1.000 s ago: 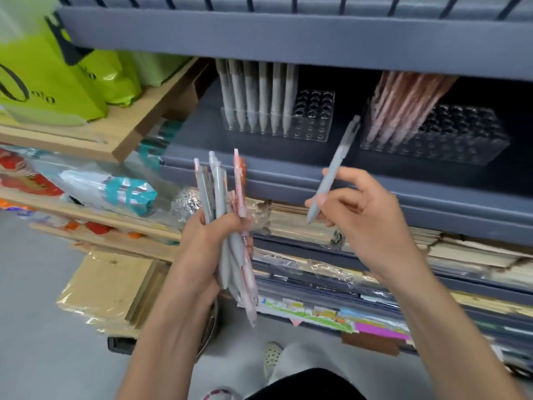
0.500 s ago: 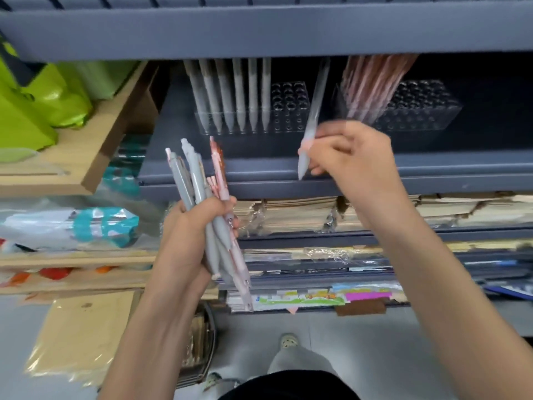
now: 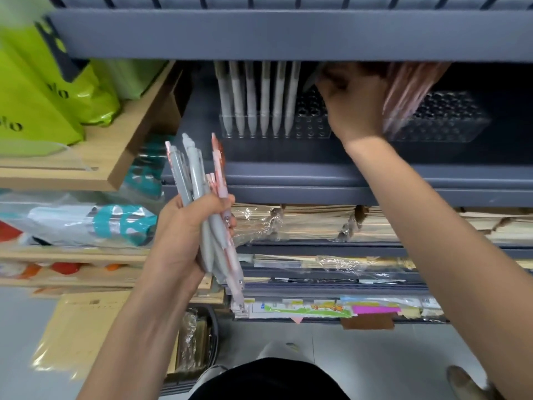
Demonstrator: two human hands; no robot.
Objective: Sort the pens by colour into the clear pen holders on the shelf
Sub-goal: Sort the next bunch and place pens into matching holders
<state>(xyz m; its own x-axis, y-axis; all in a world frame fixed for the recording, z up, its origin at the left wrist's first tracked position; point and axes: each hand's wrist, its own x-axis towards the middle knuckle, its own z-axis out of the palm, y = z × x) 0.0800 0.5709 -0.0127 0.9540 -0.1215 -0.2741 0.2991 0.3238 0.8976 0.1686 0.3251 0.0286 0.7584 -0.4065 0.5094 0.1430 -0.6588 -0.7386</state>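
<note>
**Left hand (image 3: 184,226) stocks, right hand (image 3: 350,105) slots**

Nearest, a gripped bundle of grey and pink plastic pens (image 3: 199,180) stands upright as ready supply. Farther in, curled fingers carry a barely visible grey pen (image 3: 309,80) above the clear perforated plastic holder (image 3: 313,131).

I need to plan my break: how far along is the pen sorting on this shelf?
Done: six grey pens stand in the left holder, and a pink batch leans in the right holder. In hand: the right hand reaches over the left holder, apparently with one grey pen, mostly hidden. To do: the left hand grips a mixed bundle of grey and pink pens, and both holders have free holes.
</note>
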